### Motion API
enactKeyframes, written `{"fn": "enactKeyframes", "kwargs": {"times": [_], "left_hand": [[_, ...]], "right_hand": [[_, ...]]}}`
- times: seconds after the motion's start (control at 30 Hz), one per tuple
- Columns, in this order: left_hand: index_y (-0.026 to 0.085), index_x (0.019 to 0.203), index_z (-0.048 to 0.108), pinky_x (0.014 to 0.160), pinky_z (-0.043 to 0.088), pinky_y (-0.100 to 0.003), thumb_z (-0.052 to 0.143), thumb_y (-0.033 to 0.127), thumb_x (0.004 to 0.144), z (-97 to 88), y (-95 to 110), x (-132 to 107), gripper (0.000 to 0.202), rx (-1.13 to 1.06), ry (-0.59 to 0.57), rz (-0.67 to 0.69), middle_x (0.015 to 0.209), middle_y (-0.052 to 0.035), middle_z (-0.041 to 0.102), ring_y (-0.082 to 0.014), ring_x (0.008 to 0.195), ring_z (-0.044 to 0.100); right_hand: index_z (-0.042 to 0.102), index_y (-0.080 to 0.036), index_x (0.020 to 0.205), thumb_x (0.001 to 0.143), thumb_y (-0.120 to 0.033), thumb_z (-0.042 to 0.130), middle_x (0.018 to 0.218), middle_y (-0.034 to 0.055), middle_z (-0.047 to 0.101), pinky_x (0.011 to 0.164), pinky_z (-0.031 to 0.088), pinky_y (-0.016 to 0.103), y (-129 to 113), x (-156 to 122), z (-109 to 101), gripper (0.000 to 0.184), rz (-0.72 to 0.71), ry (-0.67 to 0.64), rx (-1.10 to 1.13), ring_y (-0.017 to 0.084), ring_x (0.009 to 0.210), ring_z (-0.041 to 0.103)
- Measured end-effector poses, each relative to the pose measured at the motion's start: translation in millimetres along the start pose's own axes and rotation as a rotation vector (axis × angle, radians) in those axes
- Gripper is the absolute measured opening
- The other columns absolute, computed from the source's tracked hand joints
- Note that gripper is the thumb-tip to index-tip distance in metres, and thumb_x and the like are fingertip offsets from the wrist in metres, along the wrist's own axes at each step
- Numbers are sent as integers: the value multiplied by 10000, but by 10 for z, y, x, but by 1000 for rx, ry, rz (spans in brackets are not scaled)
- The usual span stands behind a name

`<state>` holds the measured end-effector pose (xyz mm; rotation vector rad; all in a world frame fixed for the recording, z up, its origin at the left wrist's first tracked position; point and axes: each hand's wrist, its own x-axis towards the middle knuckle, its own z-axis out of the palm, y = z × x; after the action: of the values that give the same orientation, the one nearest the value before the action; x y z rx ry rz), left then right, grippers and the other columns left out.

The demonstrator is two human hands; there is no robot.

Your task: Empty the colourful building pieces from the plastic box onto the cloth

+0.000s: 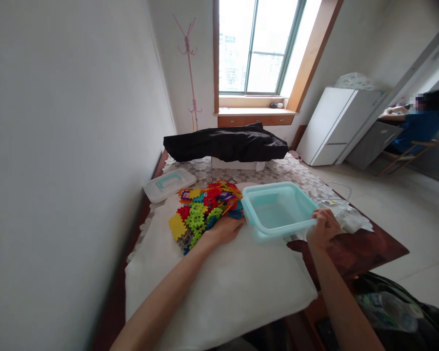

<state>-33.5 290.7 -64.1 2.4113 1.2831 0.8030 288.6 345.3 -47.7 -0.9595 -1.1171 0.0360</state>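
A heap of colourful plastic interlocking building pieces (201, 209) lies on a white cloth (237, 282). My left hand (229, 229) rests at the near right edge of this heap, with its fingers stretched toward the container and partly hidden behind the hand. It touches the pieces, and nothing shows in its grip. To the right stands a pale turquoise plastic container (278, 207), open at the top, with no pieces visible inside. My right hand (324, 226) is closed on the container's near right corner, its fingers wrapped over the rim.
A white lid with a turquoise handle (170, 184) lies left of the heap by the wall. Black cloth (230, 141) covers a box at the back. Crumpled plastic (354, 222) lies on the right. A person in blue (419, 129) sits far right, near a white fridge (336, 124).
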Motion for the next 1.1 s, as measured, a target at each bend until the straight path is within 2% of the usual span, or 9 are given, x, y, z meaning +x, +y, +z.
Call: {"fn": "enactKeyframes", "kwargs": {"times": [0.13,0.27,0.4,0.47,0.6,0.73,0.87,1.0,1.1], "left_hand": [[266,1397,634,1207,399,-447,448,335,1038,-51,-189,131,410,-22,-110,-62,1538,-52,566,-294,1402,544],[268,1482,564,1262,321,-456,471,389,1036,-69,-336,222,471,-27,-89,-129,1601,-39,486,-280,1482,453],[263,1479,568,1246,348,-467,475,377,1039,-84,-489,309,464,-42,-84,-109,1562,-50,535,-291,1451,494],[266,1460,586,1229,376,-471,464,369,1044,-111,-572,353,445,-75,-78,-76,1525,-52,577,-288,1413,536],[243,1318,689,1251,344,-488,521,366,1016,-130,-614,421,366,-175,-7,-82,1477,-60,622,-299,1396,548],[199,1337,655,1202,401,-532,466,417,1039,48,-321,455,415,-370,161,-322,1420,-113,659,-326,1341,587],[205,1386,580,1124,486,-451,360,527,1071,315,149,513,501,-592,294,-399,1434,-122,639,-281,1315,602],[152,1099,666,964,550,-399,730,622,846,399,476,596,538,-770,472,-573,1228,-170,701,-309,1179,643],[148,960,666,744,564,-303,803,612,754,322,590,628,526,-1044,454,-642,1021,-123,711,-220,902,682]], "right_hand": [[570,-211,634,882,-302,513,825,44,679,807,503,414,155,44,-32,270,-30,-71,-137,232,821,638],[656,-187,1040,912,-369,553,1222,141,648,834,508,422,126,9,-130,245,25,-70,-238,297,1145,610],[592,-208,1195,900,-352,635,1286,160,586,762,520,411,-223,-392,-344,331,-28,-47,-242,283,1035,629],[610,-243,1086,929,-294,617,1102,102,644,761,530,402,-451,-657,-447,166,-100,-301,-171,269,979,644],[644,-279,984,971,-217,582,893,41,688,682,525,362,-801,-1000,-482,89,-107,-1128,-29,220,771,656],[648,-264,852,987,-262,591,789,17,679,624,483,342,-866,-1030,-339,146,-68,-1284,-63,206,701,649],[600,-241,746,999,-224,563,660,-11,605,557,427,304,-774,-899,-305,256,-126,-1134,-15,158,581,584],[628,-230,785,961,-233,602,721,17,641,653,494,324,-609,-556,-404,178,-249,-573,-89,182,674,621],[686,-193,952,961,-371,593,1004,103,707,904,532,456,-400,-197,-437,201,-178,-194,-271,269,994,669]]}}
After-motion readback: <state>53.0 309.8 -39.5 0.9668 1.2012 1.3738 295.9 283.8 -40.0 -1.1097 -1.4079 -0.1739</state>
